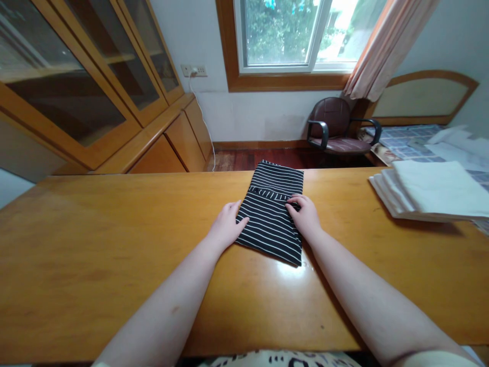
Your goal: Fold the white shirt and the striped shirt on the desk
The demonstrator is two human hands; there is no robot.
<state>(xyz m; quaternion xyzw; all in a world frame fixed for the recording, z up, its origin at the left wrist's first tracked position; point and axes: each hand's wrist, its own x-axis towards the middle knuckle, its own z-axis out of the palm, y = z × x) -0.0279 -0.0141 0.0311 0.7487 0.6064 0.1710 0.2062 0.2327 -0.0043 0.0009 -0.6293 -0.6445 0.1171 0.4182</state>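
A folded black garment with thin white stripes (269, 222) lies on the wooden table in front of me. A gathered seam or fold crosses its upper half, and its far end reaches the table's back edge. My left hand (228, 223) rests at its left edge, thumb on the fabric and apart from the other fingers. At the right edge, near the gathered seam, my right hand (304, 213) has thumb and forefinger closed on the fabric. Some of the right hand's other fingers are hidden from view.
A stack of white folded cloths or sheets (435, 191) sits at the table's (95, 255) right end. Beyond the table are a brown armchair (334, 125), a bed (412, 137) and a window (282, 35). Glass-door cabinets (110, 61) stand on the left.
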